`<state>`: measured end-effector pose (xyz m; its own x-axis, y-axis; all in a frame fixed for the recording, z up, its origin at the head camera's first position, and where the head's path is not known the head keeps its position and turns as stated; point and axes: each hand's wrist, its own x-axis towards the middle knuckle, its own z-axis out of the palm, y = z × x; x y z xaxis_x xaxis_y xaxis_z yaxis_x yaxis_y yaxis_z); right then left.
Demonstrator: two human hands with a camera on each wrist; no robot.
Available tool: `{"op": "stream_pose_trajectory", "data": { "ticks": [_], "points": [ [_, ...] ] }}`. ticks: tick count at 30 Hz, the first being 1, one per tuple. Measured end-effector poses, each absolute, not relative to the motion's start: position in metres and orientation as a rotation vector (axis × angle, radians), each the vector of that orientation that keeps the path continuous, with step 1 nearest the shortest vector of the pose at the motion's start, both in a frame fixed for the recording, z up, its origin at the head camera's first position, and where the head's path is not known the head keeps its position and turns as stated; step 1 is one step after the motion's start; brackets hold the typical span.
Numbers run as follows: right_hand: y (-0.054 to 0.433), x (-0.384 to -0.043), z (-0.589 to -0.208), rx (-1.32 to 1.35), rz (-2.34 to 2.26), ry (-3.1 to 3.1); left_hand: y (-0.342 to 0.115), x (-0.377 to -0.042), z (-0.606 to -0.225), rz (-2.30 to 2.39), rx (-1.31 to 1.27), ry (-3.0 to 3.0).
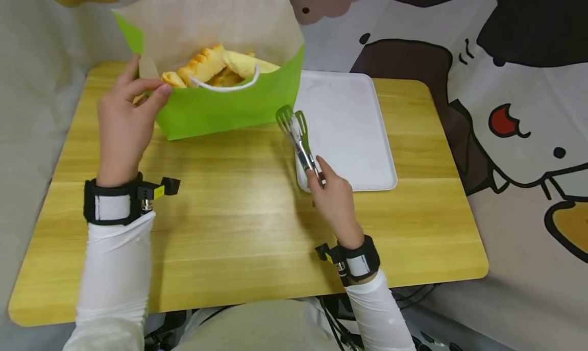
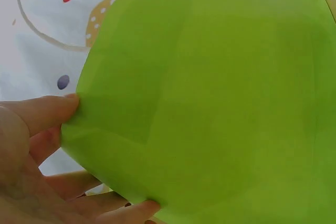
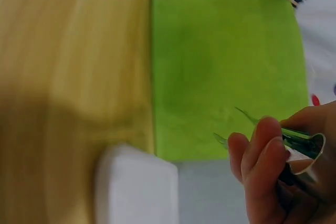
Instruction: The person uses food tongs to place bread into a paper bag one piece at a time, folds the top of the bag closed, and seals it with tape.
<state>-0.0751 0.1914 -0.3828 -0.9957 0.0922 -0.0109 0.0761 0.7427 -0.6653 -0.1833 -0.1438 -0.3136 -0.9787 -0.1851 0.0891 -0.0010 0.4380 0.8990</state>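
A green paper bag (image 1: 229,108) with a pale inside and white cord handles stands at the back of the table. Several golden bread pieces (image 1: 204,65) show in its mouth. My left hand (image 1: 126,119) pinches the bag's left rim between thumb and fingers; the left wrist view shows the green paper (image 2: 210,93) filling most of the picture. Metal tongs (image 1: 300,142) are gripped in my right hand (image 1: 335,198), their slotted ends apart with nothing between them. In the head view they reach over the white tray's left edge, near the bag's lower right corner.
The white rectangular tray (image 1: 346,131) lies right of the bag, partly behind it. Beneath everything is a wooden table (image 1: 229,228) with rounded corners. A cloth with cartoon prints (image 1: 519,101) hangs behind and to the right.
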Motion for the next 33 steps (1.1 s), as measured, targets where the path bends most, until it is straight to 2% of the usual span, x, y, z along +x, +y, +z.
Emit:
{"op": "stream_pose_trajectory", "data": {
  "ticks": [13,21,33],
  "points": [
    [0.143,-0.092,-0.412,0.168,0.485,-3.007,-0.152,-0.230,-0.304,-1.619,0.219,-2.430],
    [0.126,-0.102,-0.424,0.166,0.380,-3.096,-0.151,-0.229,-0.304,-1.683,0.266,-2.372],
    [0.125,-0.105,-0.444,0.386,-0.090,-3.029,-0.141,-0.226,-0.306,-1.590,0.155,-2.436]
  ]
}}
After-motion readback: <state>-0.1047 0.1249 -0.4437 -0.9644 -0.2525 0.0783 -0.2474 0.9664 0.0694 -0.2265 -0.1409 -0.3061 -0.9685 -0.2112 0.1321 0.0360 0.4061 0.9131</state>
